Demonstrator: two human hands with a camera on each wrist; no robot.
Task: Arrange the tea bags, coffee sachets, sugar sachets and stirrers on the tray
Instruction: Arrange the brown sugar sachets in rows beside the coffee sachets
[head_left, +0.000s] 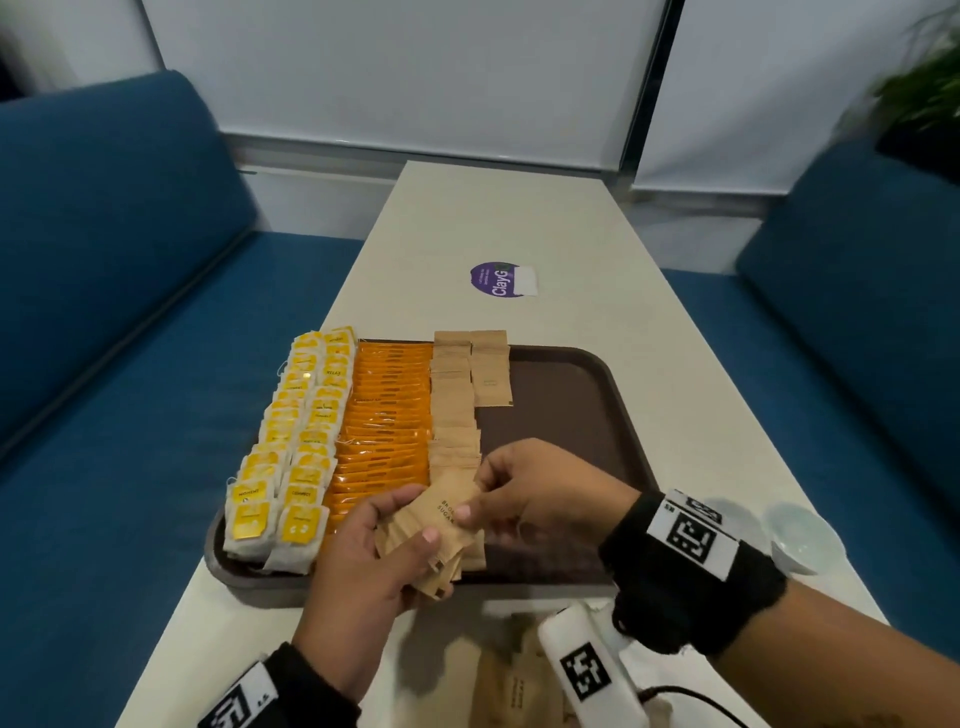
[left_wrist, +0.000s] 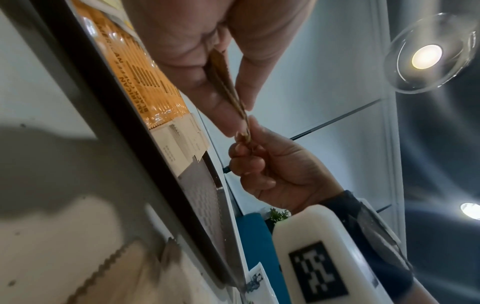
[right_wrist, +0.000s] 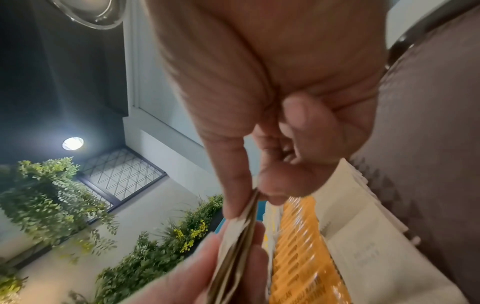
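A brown tray lies on the beige table. On it stand two columns of yellow tea bags, a band of orange coffee sachets and rows of brown sugar sachets. Over the tray's near edge my left hand grips a fanned stack of brown sugar sachets. My right hand pinches the top sachet of that stack at its far corner. The left wrist view shows the stack edge-on, between both hands. In the right wrist view my right fingertips pinch that stack.
More brown sugar sachets lie loose on the table below my hands. A small glass bowl sits at the table's right edge. A purple sticker lies beyond the tray. Blue sofas flank the table.
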